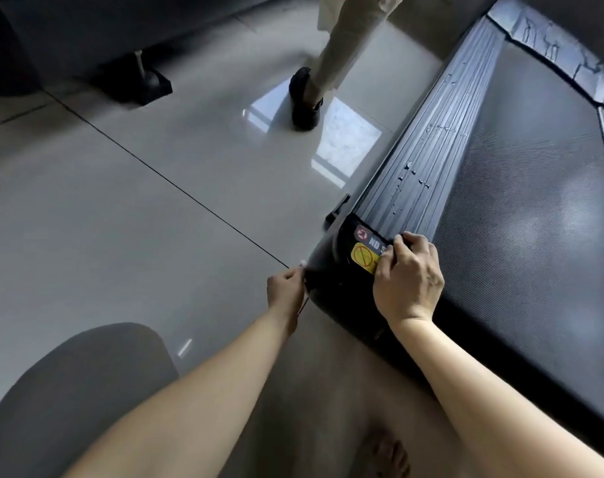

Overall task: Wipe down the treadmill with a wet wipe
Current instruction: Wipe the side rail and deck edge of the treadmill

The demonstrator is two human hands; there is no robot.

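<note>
Hands of the person reach forward and down to the near left corner of the treadmill [521, 188], seen from the head camera. No container shows in this view, so nothing can be told about contents.

The right hand [408, 277] lies on top of the black end cap [338, 270] of the treadmill, its back turned up. Its fingers are curled down and press on the corner, just over a yellow warning sticker [362, 257] and beside a red sticker [362, 232] with white letters. Whether a wipe is under these fingers I cannot tell; it is hidden if it is there.

The left hand [285, 287] is lower, beside the rounded outer side of the end cap, touching it or nearly so. Its fingertips are pinched together on something small and white [302, 264], which sticks out a little above the fingers. It is too small to say if this is the wet wipe. Both forearms are bare and stretched out.

The treadmill lies flat on a pale glossy tile floor [128, 201], and runs away to the upper right. Its belt [535, 236] is dark with fine texture. The ribbed side rail [428, 160] shows small flecks and drops along it.

On the floor further away stands another person: a black shoe [304, 98] and a light trouser leg [345, 39]. A bare foot [386, 453] of the wearer shows at the bottom edge.
</note>
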